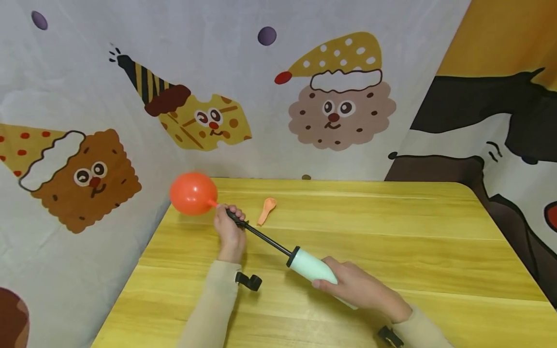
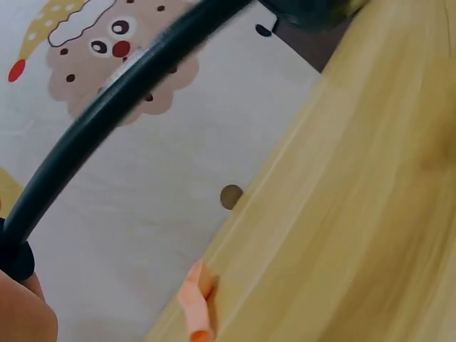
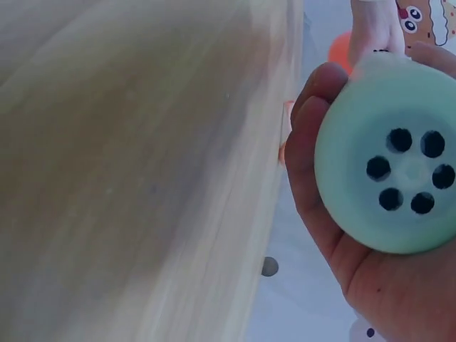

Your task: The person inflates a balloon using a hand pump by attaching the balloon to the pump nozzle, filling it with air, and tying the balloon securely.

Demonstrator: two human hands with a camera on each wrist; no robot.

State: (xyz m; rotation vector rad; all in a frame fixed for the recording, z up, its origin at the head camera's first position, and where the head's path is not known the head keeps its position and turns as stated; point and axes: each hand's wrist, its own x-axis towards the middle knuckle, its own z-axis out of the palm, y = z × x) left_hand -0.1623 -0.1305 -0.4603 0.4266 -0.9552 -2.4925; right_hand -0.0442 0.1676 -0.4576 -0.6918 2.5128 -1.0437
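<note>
Pump (image 1: 310,267) held aslant above the table (image 1: 391,232); the left hand (image 1: 229,227) – fingers curled – grips its black end (image 1: 233,216), where the neck (image 1: 212,203) of the inflated red balloon (image 1: 193,193) meets the hand; the right hand (image 1: 363,287) wraps round the green barrel (image 3: 356,206), its base (image 3: 412,171) pierced by six holes; a black rod (image 1: 270,240) spans the gap between the hands; a limp orange balloon (image 1: 267,210) lies on the table – beyond the rod, near the left hand; a printed cloth (image 1: 261,159) hangs behind.
</note>
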